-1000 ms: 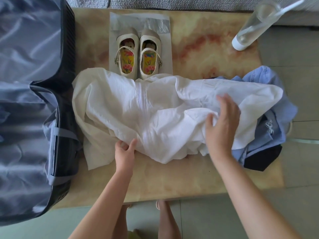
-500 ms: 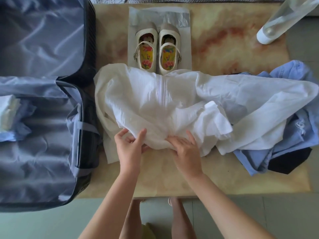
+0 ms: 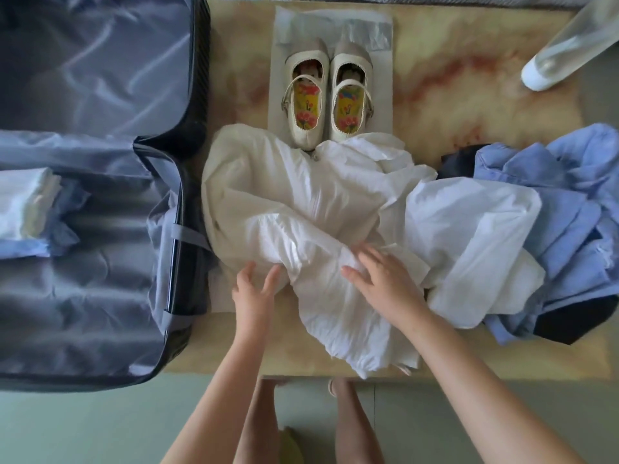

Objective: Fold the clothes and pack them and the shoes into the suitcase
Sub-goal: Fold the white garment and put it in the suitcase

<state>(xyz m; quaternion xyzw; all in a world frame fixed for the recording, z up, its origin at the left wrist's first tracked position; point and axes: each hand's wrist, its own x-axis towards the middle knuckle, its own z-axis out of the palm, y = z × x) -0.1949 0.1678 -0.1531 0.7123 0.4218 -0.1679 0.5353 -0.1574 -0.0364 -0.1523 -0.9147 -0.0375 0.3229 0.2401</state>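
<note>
A crumpled white garment (image 3: pixel 301 195) lies across the middle of the marbled table (image 3: pixel 469 95). My left hand (image 3: pixel 253 289) grips a bunched fold at its near-left edge, thumb and fingers around the cloth. My right hand (image 3: pixel 385 283) lies flat on the garment with straight fingers. A pair of cream strap shoes (image 3: pixel 328 95) with flowered insoles stands on a pale bag behind the garment. A heap of blue clothes (image 3: pixel 562 222) sits at the right, partly under the white cloth. The open suitcase (image 3: pixel 100 195) is on the left, with folded white and blue items (image 3: pixel 26 212) inside.
A clear plastic bottle (image 3: pixel 562 51) with a white cap lies at the table's far right corner. A dark garment (image 3: pixel 569 319) shows under the blue heap. My legs and a green floor are below the table's near edge.
The white garment has been pulled toward me and bunched; part of it now hangs to the table's near edge. My right hand shifted right and flattened on top.
</note>
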